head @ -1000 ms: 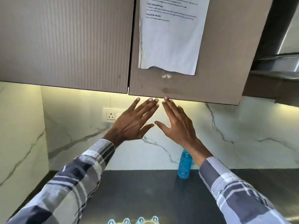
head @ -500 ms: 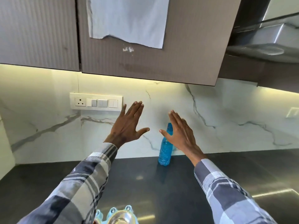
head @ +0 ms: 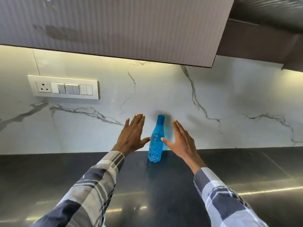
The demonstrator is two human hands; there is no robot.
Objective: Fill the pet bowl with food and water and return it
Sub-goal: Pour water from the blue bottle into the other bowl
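- Head view, the step: both hands are raised over the counter with nothing held. The left hand (head: 132,136) has its fingers straight and spread; the right hand (head: 181,141) is spread flat too. The blue water bottle (head: 155,143) stands upright between them at the far edge of the counter (head: 164,185), against the backsplash (head: 164,95). Whether the thumbs touch it I cannot tell.
- The pet bowl is not in view, so filling looks not yet begun; this reads as fetching the water.
- Next move, as I judge it: 1 hand should curl round the bottle's middle, firmly but gently, since thin plastic may buckle.
- Materials: the bottle is translucent blue plastic, its lower body crinkled, its neck narrowing to a cap. The counter is dark, polished and reflective. The backsplash is white marble with grey veins. A white switch panel (head: 64,87) sits far left, and a ribbed grey-brown cabinet (head: 131,30) hangs above. The sleeves are plaid cloth.
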